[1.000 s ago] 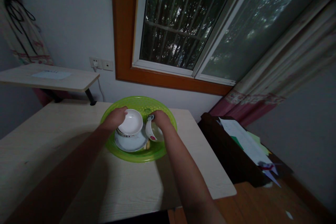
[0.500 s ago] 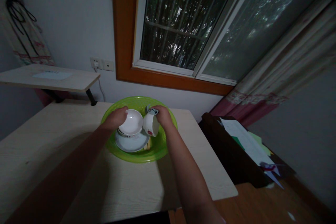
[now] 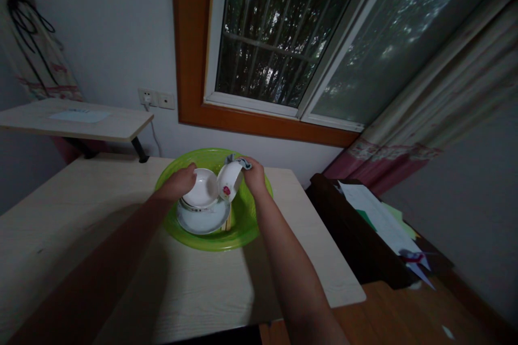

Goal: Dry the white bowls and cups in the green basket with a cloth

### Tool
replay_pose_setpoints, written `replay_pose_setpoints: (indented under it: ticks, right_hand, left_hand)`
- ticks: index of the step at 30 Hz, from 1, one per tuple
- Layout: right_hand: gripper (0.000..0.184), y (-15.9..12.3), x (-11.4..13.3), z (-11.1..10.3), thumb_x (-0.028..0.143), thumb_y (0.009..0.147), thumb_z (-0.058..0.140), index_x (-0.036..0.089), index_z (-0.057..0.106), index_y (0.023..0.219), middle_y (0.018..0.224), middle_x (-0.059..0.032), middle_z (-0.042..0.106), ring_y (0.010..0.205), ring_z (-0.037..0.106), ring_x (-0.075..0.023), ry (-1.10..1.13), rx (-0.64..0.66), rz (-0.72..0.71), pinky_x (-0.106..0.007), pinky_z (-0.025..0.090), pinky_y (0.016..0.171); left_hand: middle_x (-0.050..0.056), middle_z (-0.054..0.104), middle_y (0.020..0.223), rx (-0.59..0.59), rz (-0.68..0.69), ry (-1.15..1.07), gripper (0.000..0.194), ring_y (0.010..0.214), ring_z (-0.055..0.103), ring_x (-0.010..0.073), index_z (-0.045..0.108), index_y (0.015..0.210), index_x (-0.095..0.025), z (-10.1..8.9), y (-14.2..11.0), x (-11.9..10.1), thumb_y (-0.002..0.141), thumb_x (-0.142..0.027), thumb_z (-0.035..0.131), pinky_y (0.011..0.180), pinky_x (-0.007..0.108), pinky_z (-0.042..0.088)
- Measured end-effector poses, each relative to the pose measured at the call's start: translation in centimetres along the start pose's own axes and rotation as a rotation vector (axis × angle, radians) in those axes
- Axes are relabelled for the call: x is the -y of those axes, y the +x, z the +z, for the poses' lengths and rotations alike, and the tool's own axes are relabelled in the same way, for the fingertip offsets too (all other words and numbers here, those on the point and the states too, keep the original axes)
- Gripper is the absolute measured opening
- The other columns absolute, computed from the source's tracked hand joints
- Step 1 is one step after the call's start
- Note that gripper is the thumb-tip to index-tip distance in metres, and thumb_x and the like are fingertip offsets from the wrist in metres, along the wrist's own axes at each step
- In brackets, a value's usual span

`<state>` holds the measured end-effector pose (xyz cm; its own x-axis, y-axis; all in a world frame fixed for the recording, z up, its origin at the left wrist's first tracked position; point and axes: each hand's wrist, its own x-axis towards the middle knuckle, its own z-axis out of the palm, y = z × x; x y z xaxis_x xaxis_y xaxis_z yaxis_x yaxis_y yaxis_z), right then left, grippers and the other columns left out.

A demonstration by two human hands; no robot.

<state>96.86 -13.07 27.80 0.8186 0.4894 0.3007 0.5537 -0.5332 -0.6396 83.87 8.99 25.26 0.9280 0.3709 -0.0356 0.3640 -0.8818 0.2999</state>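
A round green plastic basin [image 3: 247, 234] holds white dishes. My left hand [image 3: 183, 180] is closed on the left rim of an upright white bowl [image 3: 202, 187]. That bowl rests over a white plate [image 3: 202, 221]. My right hand [image 3: 254, 173] grips a second white bowl with a red flower [image 3: 229, 182], tipped on its side against the first bowl. A grey patterned cloth [image 3: 243, 161] is pinched between the right fingers and that bowl's rim. Beside the plate, some light wooden sticks [image 3: 226, 222] lie in the basin, partly covered.
The basin stands on a pale wooden table [image 3: 202, 291] by the wall. A raised shelf [image 3: 133, 124] with a paper sheet is at the left. To the right, a dark brown piece of furniture [image 3: 343, 226] bears papers. Behind is a window with an orange-brown frame [image 3: 259, 124].
The flowered bowl in my right hand has tipped further and turned, so its flower sits higher and more to the left. My left hand and the upright bowl have hardly moved.
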Motion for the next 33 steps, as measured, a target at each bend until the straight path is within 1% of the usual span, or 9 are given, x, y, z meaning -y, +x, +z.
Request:
replay_pose_setpoints:
  ticks: [4, 8, 15, 17, 20, 23, 26, 29, 33]
  right_hand:
    - [0.036, 0.5, -0.9, 0.4, 0.016, 0.080, 0.057, 0.015, 0.078, 0.109, 0.118, -0.0104, 0.079, 0.109, 0.071, -0.0218, 0.291, -0.246, 0.027, -0.031, 0.051, 0.100]
    - [0.027, 0.7, -1.4, 0.8, 0.022, 0.074, 0.063, 0.017, 0.079, 0.094, 0.101, -0.0079, 0.081, 0.094, 0.072, -0.0235, 0.458, -0.356, 0.025, -0.035, 0.054, 0.092]
    - [0.019, 0.8, -2.0, 1.9, 0.034, 0.075, 0.067, 0.019, 0.074, 0.085, 0.085, -0.0022, 0.077, 0.078, 0.066, -0.0195, 0.464, -0.303, 0.023, -0.030, 0.053, 0.078]
    - [0.021, 0.9, -2.3, 2.3, 0.035, 0.076, 0.068, 0.019, 0.074, 0.087, 0.086, -0.0019, 0.076, 0.078, 0.065, -0.0190, 0.444, -0.280, 0.022, -0.029, 0.052, 0.076]
    - [0.022, 0.9, -2.3, 2.7, 0.034, 0.077, 0.069, 0.019, 0.074, 0.091, 0.087, -0.0015, 0.075, 0.079, 0.065, -0.0192, 0.399, -0.251, 0.022, -0.029, 0.052, 0.075]
    - [0.019, 0.8, -1.9, 2.9, 0.033, 0.079, 0.068, 0.018, 0.073, 0.090, 0.085, -0.0018, 0.075, 0.077, 0.063, -0.0197, 0.343, -0.227, 0.014, -0.029, 0.051, 0.074]
    - [0.017, 0.5, -1.2, 2.9, 0.030, 0.081, 0.067, 0.018, 0.073, 0.091, 0.086, -0.0028, 0.074, 0.078, 0.063, -0.0203, 0.300, -0.216, -0.020, -0.030, 0.051, 0.075]
    - [0.014, 0.3, -0.5, 2.9, 0.030, 0.083, 0.067, 0.019, 0.071, 0.088, 0.084, -0.0033, 0.072, 0.077, 0.062, -0.0207, 0.250, -0.222, -0.037, -0.031, 0.051, 0.075]
    - [0.010, -0.1, 0.2, 3.2, 0.029, 0.084, 0.067, 0.019, 0.070, 0.082, 0.083, -0.0039, 0.069, 0.078, 0.060, -0.0210, 0.168, -0.232, -0.100, -0.033, 0.051, 0.079]
  left_hand:
    - [0.021, 0.072, 0.127, 0.032, -0.041, 0.020, 0.046, 0.114, 0.071, 0.0289, 0.053, 0.140, -0.012, -0.1, -0.1, -0.3, 0.105, -0.034, 0.032, 0.088, 0.034, 0.051]
    - [0.021, 0.071, 0.131, 0.033, -0.025, -0.009, 0.049, 0.117, 0.070, 0.0296, 0.050, 0.143, -0.013, 0.1, -0.1, -0.1, 0.106, -0.036, 0.028, 0.091, 0.036, 0.051]
    - [0.022, 0.072, 0.125, -0.009, 0.014, -0.139, 0.047, 0.112, 0.071, 0.0318, 0.058, 0.128, -0.015, 0.2, 0.0, 0.0, 0.105, -0.045, 0.030, 0.090, 0.040, 0.052]
    - [0.022, 0.073, 0.119, -0.082, 0.059, -0.193, 0.045, 0.109, 0.070, 0.0320, 0.062, 0.117, -0.015, 0.0, 0.0, -0.2, 0.104, -0.045, 0.031, 0.092, 0.042, 0.052]
    - [0.019, 0.072, 0.116, -0.281, 0.223, -0.289, 0.044, 0.114, 0.066, 0.0306, 0.066, 0.104, -0.017, -0.5, -0.2, -0.5, 0.103, -0.043, 0.030, 0.105, 0.045, 0.048]
    - [0.014, 0.072, 0.120, -0.400, 0.403, -0.473, 0.046, 0.119, 0.064, 0.0268, 0.068, 0.111, -0.019, -1.0, -0.8, -0.7, 0.104, -0.044, 0.030, 0.113, 0.044, 0.044]
    - [0.011, 0.071, 0.130, -0.322, 0.502, -0.664, 0.051, 0.122, 0.064, 0.0266, 0.065, 0.130, -0.021, -1.3, -1.6, -0.8, 0.103, -0.052, 0.035, 0.111, 0.043, 0.048]
    - [0.012, 0.064, 0.144, -0.216, 0.524, -0.791, 0.063, 0.132, 0.060, 0.0307, 0.053, 0.148, -0.023, -1.4, -1.9, -0.9, 0.098, -0.059, 0.043, 0.111, 0.045, 0.049]
    - [0.013, 0.057, 0.153, -0.189, 0.505, -0.847, 0.078, 0.138, 0.055, 0.0344, 0.044, 0.156, -0.023, -1.3, -1.6, -0.9, 0.089, -0.061, 0.058, 0.116, 0.049, 0.045]
